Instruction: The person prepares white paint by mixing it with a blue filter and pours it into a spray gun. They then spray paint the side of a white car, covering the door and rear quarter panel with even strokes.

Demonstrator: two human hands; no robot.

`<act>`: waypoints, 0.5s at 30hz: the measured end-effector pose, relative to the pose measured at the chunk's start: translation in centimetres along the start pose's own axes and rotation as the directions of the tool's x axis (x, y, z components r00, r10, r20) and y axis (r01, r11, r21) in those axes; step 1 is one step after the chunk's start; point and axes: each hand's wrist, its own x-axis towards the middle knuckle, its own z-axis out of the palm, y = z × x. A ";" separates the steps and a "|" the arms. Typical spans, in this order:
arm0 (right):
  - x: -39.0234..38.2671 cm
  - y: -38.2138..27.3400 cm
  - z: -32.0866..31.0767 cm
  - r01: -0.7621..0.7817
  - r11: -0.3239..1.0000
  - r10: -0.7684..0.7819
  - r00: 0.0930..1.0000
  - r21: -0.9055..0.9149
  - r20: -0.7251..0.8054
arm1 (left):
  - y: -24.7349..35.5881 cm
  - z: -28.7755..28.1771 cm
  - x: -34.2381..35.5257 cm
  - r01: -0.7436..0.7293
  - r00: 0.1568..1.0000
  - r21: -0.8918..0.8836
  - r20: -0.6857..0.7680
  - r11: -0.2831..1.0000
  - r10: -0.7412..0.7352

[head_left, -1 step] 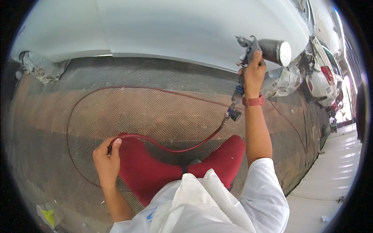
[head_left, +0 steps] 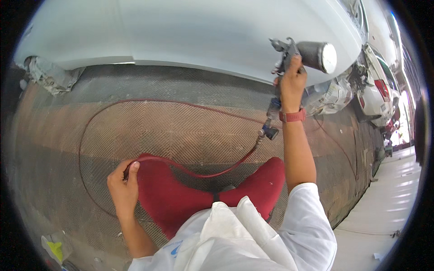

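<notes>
Gripped in my right hand (head_left: 293, 83) is a paint spray gun (head_left: 286, 56) with a dark, round cup (head_left: 312, 56) on its side, the cup's pale end turned to the right. It is held up close to the white car body panel (head_left: 190, 31). Below the grip hangs a fitting with a small dark gauge (head_left: 271, 132), joined to a red air hose (head_left: 212, 174). The hose sags across my lap to my left hand (head_left: 123, 180), whose fingers are closed round it beside my left knee. From there it loops over the floor.
Crumpled paper masking covers the wheels (head_left: 52, 77) of the car at left and right. Another white car (head_left: 377, 97) with a red tail light stands to the right. The ribbed floor (head_left: 181, 122) lies under the hose loop. A bag with something yellow-green (head_left: 55, 250) is at lower left.
My right hand and the spray gun have shifted slightly left and up along the panel. My left hand stays nearly in place on the hose.
</notes>
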 end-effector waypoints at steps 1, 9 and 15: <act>-1.0 -1.7 2.6 0.012 1.000 -0.013 0.999 0.018 0.050 | -1.3 -1.4 -0.4 0.034 0.999 -0.011 -0.032 0.999 -0.035; -4.2 -9.2 20.6 0.149 0.970 -0.200 0.939 0.194 0.279 | -9.2 -9.1 -4.8 0.227 0.906 -0.058 -0.353 0.972 -0.233; -6.5 -12.7 30.3 0.340 0.909 -0.398 0.880 0.241 0.260 | -12.9 -11.7 -7.4 0.201 0.826 -0.201 -0.492 0.959 -0.276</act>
